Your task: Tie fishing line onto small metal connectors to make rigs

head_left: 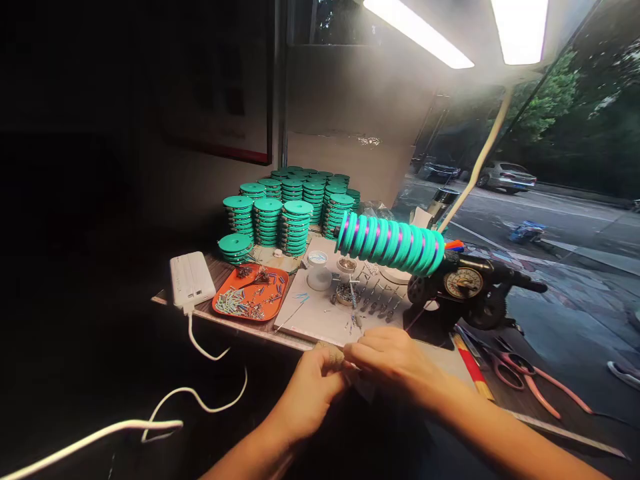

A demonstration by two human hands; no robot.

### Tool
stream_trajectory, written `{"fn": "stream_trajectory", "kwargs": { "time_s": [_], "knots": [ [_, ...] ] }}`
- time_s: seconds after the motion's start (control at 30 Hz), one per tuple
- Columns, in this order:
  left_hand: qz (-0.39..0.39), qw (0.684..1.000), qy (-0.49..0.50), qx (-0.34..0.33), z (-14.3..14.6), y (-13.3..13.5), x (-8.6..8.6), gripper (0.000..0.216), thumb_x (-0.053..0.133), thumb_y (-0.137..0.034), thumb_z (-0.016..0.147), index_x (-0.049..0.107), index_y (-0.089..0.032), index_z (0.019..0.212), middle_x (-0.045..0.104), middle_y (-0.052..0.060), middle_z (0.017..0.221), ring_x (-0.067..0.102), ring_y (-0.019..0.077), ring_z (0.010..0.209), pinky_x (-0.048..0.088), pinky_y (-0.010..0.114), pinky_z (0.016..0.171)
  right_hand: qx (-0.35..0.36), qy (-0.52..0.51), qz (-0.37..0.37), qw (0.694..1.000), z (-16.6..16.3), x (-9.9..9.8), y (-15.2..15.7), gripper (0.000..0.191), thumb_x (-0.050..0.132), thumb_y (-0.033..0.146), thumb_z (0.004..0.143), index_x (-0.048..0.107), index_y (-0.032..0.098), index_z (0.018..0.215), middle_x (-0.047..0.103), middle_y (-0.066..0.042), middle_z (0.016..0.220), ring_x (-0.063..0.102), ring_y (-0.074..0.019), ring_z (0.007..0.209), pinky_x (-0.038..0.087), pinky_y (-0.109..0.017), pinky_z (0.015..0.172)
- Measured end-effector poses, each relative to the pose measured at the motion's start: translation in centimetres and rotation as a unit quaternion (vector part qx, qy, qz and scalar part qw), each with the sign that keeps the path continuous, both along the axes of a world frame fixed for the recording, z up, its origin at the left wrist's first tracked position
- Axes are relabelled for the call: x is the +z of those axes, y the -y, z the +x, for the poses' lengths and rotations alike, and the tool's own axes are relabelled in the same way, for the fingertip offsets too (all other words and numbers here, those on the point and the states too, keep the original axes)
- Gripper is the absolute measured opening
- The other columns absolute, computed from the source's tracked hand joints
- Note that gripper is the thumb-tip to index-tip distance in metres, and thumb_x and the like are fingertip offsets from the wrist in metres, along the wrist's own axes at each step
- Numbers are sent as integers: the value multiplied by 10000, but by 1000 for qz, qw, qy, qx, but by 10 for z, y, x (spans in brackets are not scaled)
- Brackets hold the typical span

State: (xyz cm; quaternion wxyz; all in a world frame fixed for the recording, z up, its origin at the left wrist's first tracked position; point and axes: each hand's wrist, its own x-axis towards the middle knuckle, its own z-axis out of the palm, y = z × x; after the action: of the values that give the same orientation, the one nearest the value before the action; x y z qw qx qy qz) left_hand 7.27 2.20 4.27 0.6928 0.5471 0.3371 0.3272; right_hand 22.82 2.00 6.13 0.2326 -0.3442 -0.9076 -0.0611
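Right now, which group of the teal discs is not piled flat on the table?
The row of teal discs sticking out sideways from the black machine. Its discs stand on edge; the other stacks lie flat behind the orange tray.

A thin metal piece [358, 325], tiny and silvery, lies just below the frame's centre on the near edge of the white board [320, 317]. It sits just beside the right hand [400, 367], which meets the left hand [313, 390]. Anything pinched between them is hidden.
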Motion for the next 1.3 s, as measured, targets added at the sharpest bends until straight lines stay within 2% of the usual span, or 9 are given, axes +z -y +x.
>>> {"fn": "stream_trajectory", "kwargs": {
  "time_s": [0.27, 0.4, 0.53, 0.67, 0.83, 1.0, 1.17, 1.23, 1.3],
  "knots": [
    [325, 916, -159, 176, 9, 15, -5, 165, 466, -112, 778, 579, -169, 673, 467, 62, 828, 497, 187, 769, 398, 269, 679, -113, -92, -128, 981, -3, 8, 3, 213, 400, 177, 844, 492, 180, 651, 433, 53, 479, 324, -83, 419, 258, -182, 421],
    [495, 832, -191, 162, 6, 14, -13, 270, 416, -34, 778, 653, -150, 836, 576, 144, 948, 512, 230, 869, 398, 308, 789, -147, -117, -186, 964, -7, 19, -5, 165, 491, 127, 779, 531, 175, 626, 435, 63, 469, 358, -77, 429, 283, -163, 439],
    [522, 829, -168, 109, 0, 6, -11, 297, 429, -44, 787, 675, -169, 900, 655, 142, 939, 540, 232, 837, 408, 315, 776, -161, -139, -218, 953, -10, 23, -15, 156, 535, 84, 714, 583, 169, 593, 491, 49, 480, 420, -85, 454, 305, -163, 448],
    [427, 891, -131, 81, -2, 5, -7, 221, 460, -103, 797, 668, -174, 811, 649, 103, 800, 549, 214, 778, 402, 307, 733, -161, -166, -222, 947, -9, 25, -6, 152, 530, 112, 728, 600, 164, 604, 520, 32, 487, 442, -92, 448, 322, -177, 451],
    [135, 987, -63, 61, 4, 9, -17, 136, 560, -262, 749, 582, -148, 677, 539, 17, 637, 463, 147, 611, 368, 260, 591, -176, -324, -181, 912, 2, 0, 42, 142, 472, 221, 812, 586, 170, 744, 572, -30, 700, 497, -128, 597, 383, -221, 549],
    [-19, 999, 38, 18, 13, 8, -23, 223, 668, -331, 642, 557, -139, 654, 518, -4, 620, 467, 125, 568, 377, 250, 558, -173, -554, -467, 667, -11, -60, 64, 345, 611, 449, 708, 562, 162, 893, 424, 69, 497, 369, -72, 399, 311, -189, 406],
    [-97, 993, 62, -11, 20, 7, -16, 245, 696, -324, 612, 540, -135, 613, 493, -23, 543, 431, 84, 481, 321, 202, 464, -101, -685, -518, 503, -27, -66, 58, 309, 638, 432, 701, 519, 156, 767, 486, 37, 652, 410, -32, 434, 314, -162, 431],
    [-107, 993, 46, -8, 21, 7, -12, 221, 688, -287, 621, 543, -123, 599, 468, -33, 530, 368, 55, 467, 264, 177, 438, -103, -675, -533, 499, -20, -60, 59, 282, 594, 424, 736, 472, 170, 746, 491, 36, 648, 422, -45, 439, 322, -173, 440],
    [-160, 987, 22, -21, 22, 6, -7, 191, 673, -259, 617, 539, -122, 615, 430, -47, 541, 300, 36, 451, 187, 162, 404, -137, -631, -507, 571, -10, -56, 61, 265, 529, 421, 777, 439, 182, 707, 461, 50, 561, 383, -59, 409, 307, -189, 430]
  ]
}}
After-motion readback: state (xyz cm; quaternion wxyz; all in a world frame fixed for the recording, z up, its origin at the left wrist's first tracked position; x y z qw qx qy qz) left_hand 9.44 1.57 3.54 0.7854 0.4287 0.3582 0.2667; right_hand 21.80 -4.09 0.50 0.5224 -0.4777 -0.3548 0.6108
